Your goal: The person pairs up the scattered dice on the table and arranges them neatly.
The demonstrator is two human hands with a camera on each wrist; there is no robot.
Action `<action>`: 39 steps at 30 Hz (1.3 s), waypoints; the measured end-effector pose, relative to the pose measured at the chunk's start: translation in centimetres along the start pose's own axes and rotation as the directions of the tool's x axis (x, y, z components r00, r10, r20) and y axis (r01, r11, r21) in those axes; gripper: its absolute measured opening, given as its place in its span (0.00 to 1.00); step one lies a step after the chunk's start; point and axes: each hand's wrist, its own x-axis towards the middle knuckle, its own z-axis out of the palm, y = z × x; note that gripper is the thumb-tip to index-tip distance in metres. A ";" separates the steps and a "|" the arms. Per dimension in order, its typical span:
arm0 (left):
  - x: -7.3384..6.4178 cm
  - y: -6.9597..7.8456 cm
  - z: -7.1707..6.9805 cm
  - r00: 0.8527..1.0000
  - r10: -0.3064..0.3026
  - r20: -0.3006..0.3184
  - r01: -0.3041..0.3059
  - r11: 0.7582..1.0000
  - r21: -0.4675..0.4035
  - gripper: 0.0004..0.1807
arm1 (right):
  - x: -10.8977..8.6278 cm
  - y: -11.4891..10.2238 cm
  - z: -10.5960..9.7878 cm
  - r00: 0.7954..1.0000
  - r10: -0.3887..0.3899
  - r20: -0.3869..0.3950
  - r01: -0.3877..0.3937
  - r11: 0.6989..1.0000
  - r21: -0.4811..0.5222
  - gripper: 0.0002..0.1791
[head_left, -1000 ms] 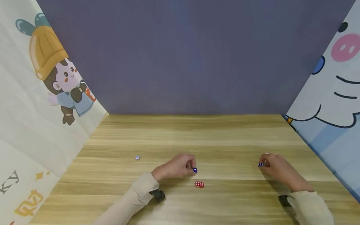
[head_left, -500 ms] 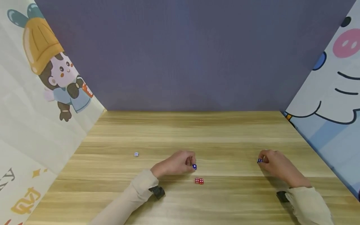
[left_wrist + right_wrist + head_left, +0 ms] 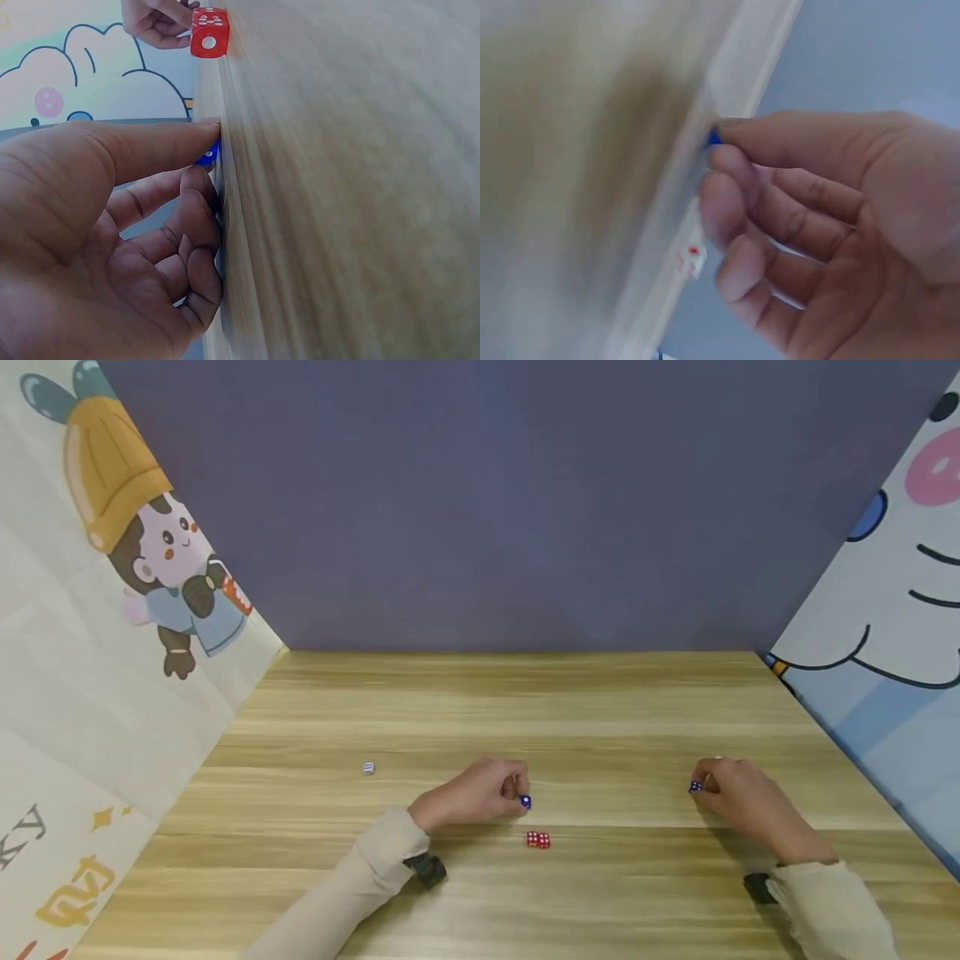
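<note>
1. Done, as far as the layout shows: the red dice point(image 3: 537, 840) lie side by side on the table point(image 3: 600, 893), seemingly touching, with neither hand on them.
2. In hand, I judge, is the blue pair: the left blue die point(image 3: 526, 802) sits just beyond the red dice, while the right blue die point(image 3: 696, 787) is well apart, toward the table's right side. Whether either one rests on the wood, I cannot tell.
3. The left hand point(image 3: 480, 789) pinches its blue die between thumb and index finger; the other fingers curl in loosely.
4. The right hand point(image 3: 742, 797) pinches the other blue die at thumb and fingertip, its remaining fingers bent.
5. Left, it seems: the blue dice are not together, and the white ones are apart, the left white die point(image 3: 368, 768) on the far left, the right white die point(image 3: 692, 261) just beyond the right hand.
6. Count: two red, two blue, two white; six dice in view.
</note>
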 end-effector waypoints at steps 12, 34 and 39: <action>0.1 0.0 0.0 1.000 -0.013 -0.002 0.013 1.000 -0.009 0.08 | 0.3 -2.7 0.3 0.997 -0.059 -0.056 0.059 0.998 0.002 0.04; 0.0 0.1 0.0 0.999 -0.030 -0.012 0.030 0.999 -0.039 0.08 | 3.9 -11.0 0.4 0.955 -0.296 0.005 0.291 0.943 0.159 0.05; 0.0 0.1 -0.1 1.000 -0.022 -0.009 0.022 0.999 -0.044 0.08 | 4.9 -12.4 1.9 0.926 -0.375 0.042 0.356 0.904 0.239 0.04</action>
